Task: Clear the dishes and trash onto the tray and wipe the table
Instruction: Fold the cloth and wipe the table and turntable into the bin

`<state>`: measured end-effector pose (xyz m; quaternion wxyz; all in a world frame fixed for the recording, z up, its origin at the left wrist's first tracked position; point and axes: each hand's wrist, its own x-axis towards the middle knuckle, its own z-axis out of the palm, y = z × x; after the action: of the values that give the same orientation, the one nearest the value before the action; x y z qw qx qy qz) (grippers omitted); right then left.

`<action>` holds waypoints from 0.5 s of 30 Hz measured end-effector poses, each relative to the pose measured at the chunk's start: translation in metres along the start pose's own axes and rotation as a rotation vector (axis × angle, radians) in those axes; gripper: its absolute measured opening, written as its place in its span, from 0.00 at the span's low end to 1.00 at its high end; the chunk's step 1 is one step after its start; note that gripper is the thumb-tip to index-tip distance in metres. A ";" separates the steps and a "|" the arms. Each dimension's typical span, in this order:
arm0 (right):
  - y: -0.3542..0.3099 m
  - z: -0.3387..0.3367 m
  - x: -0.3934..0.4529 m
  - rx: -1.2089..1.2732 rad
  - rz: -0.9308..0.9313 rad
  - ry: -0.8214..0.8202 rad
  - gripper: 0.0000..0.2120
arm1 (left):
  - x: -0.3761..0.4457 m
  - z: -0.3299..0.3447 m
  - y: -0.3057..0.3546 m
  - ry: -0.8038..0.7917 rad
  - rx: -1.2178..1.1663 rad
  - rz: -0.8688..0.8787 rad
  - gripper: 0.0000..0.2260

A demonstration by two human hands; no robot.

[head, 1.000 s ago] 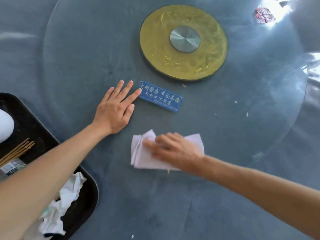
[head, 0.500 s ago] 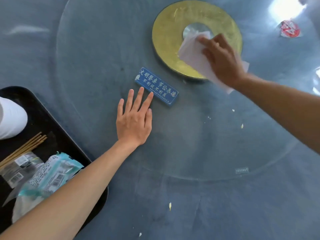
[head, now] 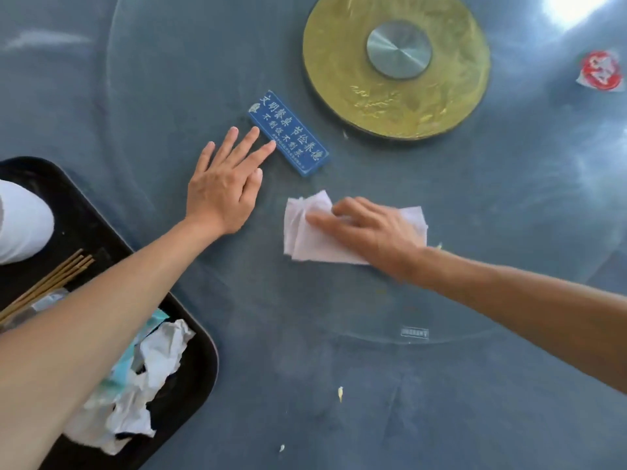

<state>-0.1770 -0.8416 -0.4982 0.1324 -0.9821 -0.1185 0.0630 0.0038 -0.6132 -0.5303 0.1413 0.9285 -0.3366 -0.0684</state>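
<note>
My right hand presses flat on a white paper napkin lying on the glass turntable. My left hand rests flat on the glass with straight fingers, its fingertips touching the edge of a blue sign block. A black tray sits at the lower left, holding a white bowl, wooden chopsticks and crumpled wrappers and paper. My left forearm covers part of the tray. Small crumbs lie on the grey tablecloth near me.
A gold disc with a steel hub marks the turntable's centre. A red and white wrapper lies at the far right. The glass edge curves just in front of my right forearm.
My right hand has swept the napkin from the gold disc back toward me, to the glass below the blue sign. My left hand stays flat beside the sign.
</note>
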 end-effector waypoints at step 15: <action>0.124 -0.106 0.071 -0.120 0.360 0.340 0.19 | -0.015 0.031 0.085 0.127 -0.099 -0.270 0.25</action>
<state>-0.0653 -0.9662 -0.4378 0.0786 -0.9899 0.0790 -0.0877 -0.0655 -0.6727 -0.5329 0.1973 0.9597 -0.1952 -0.0444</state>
